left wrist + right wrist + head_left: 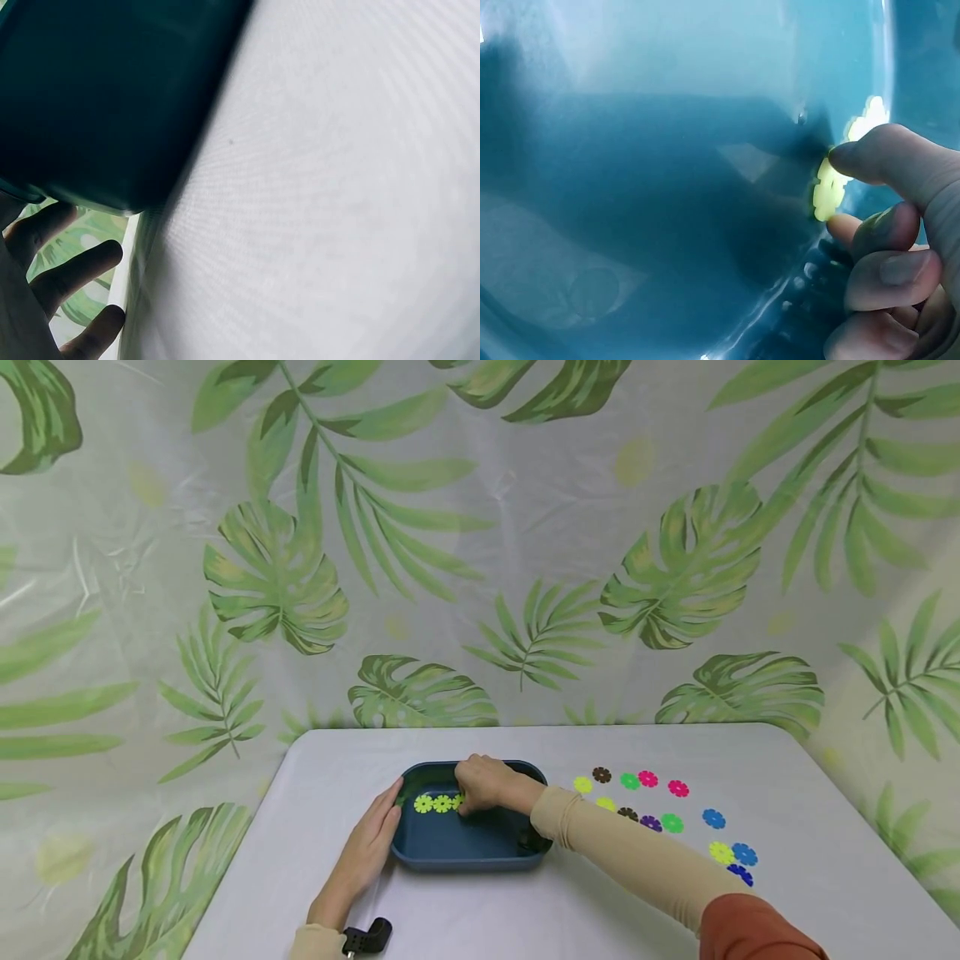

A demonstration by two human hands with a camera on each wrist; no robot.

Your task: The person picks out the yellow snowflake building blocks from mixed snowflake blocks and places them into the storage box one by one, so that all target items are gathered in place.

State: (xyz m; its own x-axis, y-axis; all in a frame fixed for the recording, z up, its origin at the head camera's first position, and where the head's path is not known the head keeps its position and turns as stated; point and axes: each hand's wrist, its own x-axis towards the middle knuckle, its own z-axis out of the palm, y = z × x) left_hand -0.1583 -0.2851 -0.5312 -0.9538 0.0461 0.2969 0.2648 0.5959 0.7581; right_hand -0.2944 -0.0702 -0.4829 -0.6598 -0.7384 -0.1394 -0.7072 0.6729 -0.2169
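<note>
A dark blue tray with rounded corners stands on the table. My left hand rests along its left wall with fingers fairly straight; in the left wrist view the fingers spread beside the tray's outer side. Inside the tray, yellow-green flower-shaped discs form a short row by the back wall. At the row's right end my right hand pinches a yellow-green flower-shaped disc between thumb and index finger, the other fingers curled. Its neighbour shows just past the thumb.
Right of the tray, several flower-shaped discs lie scattered on the white table: brown, pink, green, blue and yellow among them. My right forearm crosses over the tray's right rim. A leaf-patterned sheet hangs behind.
</note>
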